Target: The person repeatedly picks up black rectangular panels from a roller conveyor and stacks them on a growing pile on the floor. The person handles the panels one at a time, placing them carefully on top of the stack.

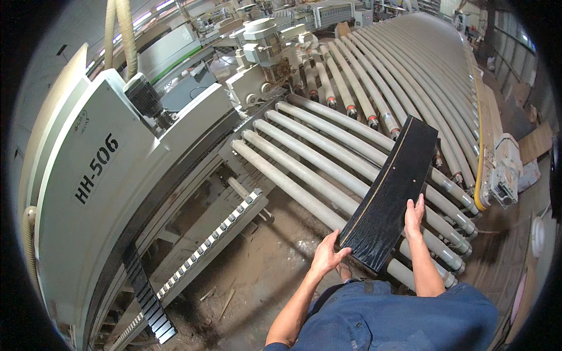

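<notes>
A long black wood-grain board (389, 196) lies slantwise over the grey rollers, its near end close to my body. Along its left edge runs a thin pale line, and a few small holes dot its face. My left hand (329, 255) grips the near left corner, thumb on top and fingers at the edge. On the long right edge rests my right hand (414, 217), its fingers pointing up along the side and the thumb against the board. The fingertips under the board are hidden.
The roller conveyor (295, 182) continues into a longer curved roller line (404, 70) toward the back right. A big pale machine (111, 158) stands on the left, with a toothed chain track (205, 245) beside it. A yellow-edged rail (481, 146) borders the right side.
</notes>
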Available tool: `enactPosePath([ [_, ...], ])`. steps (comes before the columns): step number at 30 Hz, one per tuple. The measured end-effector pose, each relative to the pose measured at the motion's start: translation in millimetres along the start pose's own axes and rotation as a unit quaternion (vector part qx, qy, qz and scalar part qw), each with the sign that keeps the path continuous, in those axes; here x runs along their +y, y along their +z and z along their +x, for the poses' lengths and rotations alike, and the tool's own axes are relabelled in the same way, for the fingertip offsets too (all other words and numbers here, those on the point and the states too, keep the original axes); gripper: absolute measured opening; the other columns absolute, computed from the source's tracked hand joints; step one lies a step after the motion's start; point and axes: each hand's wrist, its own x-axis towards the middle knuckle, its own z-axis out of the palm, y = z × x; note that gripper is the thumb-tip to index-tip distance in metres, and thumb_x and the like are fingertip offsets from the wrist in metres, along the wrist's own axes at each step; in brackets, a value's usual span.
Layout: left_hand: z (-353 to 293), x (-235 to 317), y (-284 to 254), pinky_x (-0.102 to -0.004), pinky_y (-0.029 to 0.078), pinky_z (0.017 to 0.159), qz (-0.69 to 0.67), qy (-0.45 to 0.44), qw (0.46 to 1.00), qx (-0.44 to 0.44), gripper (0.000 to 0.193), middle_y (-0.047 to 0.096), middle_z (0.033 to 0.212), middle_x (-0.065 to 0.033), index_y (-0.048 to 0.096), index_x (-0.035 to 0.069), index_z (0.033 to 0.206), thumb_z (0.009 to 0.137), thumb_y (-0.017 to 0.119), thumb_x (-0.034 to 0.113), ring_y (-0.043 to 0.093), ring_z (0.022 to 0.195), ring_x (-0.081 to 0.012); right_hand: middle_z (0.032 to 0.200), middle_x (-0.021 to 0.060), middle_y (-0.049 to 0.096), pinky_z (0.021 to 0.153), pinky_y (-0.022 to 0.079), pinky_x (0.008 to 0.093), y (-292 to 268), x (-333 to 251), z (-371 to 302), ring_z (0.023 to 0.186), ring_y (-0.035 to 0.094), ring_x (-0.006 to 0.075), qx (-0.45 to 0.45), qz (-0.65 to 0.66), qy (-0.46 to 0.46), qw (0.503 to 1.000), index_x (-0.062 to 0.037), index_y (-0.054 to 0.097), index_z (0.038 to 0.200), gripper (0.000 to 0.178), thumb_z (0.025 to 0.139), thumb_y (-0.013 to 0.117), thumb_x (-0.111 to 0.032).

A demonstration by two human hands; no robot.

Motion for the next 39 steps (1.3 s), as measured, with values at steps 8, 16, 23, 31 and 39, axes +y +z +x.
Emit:
enactPosePath([
  [8, -55, -56, -8, -0.0408, 0.050, 0.095, -0.045, -0.133, 0.986, 0.095, 0.059, 0.066, 0.116, -0.0228, 0.059, 0.001, 0.128, 0.083, 0.072, 0.037, 0.064, 0.108, -0.0371, 0.154, 0.0239, 0.028, 0.120, 0.019, 0.0415, 6, -26, 5, 0.145, 0.025, 0.0353, 0.035, -0.139, -0.108, 0.984, 0.0027, 0.027, 0.149, 0.069, 0.091, 0.058, -0.016],
  [16, -169, -143, 1, -0.0395, 0.051, 0.092, 0.021, -0.327, 0.941, 0.078, 0.055, 0.068, 0.114, -0.0214, 0.065, 0.002, 0.121, 0.080, 0.071, 0.038, 0.066, 0.106, -0.0340, 0.152, 0.0244, 0.034, 0.119, 0.021, 0.0382, 84, -70, -21, 0.143, 0.030, 0.0342, -0.067, -0.149, -0.269, 0.949, 0.0042, 0.032, 0.146, 0.067, 0.087, 0.061, -0.010],
  [23, -264, -218, 58, -0.0400, 0.050, 0.092, -0.223, -0.551, 0.795, 0.124, 0.046, 0.069, 0.110, -0.0233, 0.070, -0.001, 0.111, 0.082, 0.071, 0.035, 0.066, 0.105, -0.0315, 0.140, 0.0257, 0.048, 0.112, 0.035, 0.0390, 161, -96, -77, 0.132, 0.047, 0.0352, -0.236, -0.106, -0.267, 0.928, 0.0033, 0.043, 0.140, 0.060, 0.086, 0.064, -0.015],
  [31, -347, -245, 119, -0.0400, 0.045, 0.096, -0.072, -0.654, 0.726, 0.200, 0.047, 0.066, 0.116, -0.0230, 0.064, -0.009, 0.113, 0.088, 0.066, 0.031, 0.061, 0.110, -0.0319, 0.134, 0.0244, 0.053, 0.108, 0.039, 0.0423, 229, -118, -159, 0.125, 0.051, 0.0379, -0.418, -0.062, -0.351, 0.835, -0.0004, 0.047, 0.138, 0.058, 0.085, 0.063, -0.019],
  [39, -323, -220, 118, -0.0393, 0.045, 0.092, -0.199, -0.656, 0.688, 0.241, 0.044, 0.065, 0.112, -0.0217, 0.064, -0.008, 0.109, 0.088, 0.066, 0.031, 0.060, 0.105, -0.0307, 0.133, 0.0279, 0.051, 0.108, 0.041, 0.0438, 272, -107, -245, 0.123, 0.052, 0.0404, -0.542, -0.020, -0.478, 0.691, 0.0063, 0.043, 0.136, 0.060, 0.087, 0.063, -0.022],
])
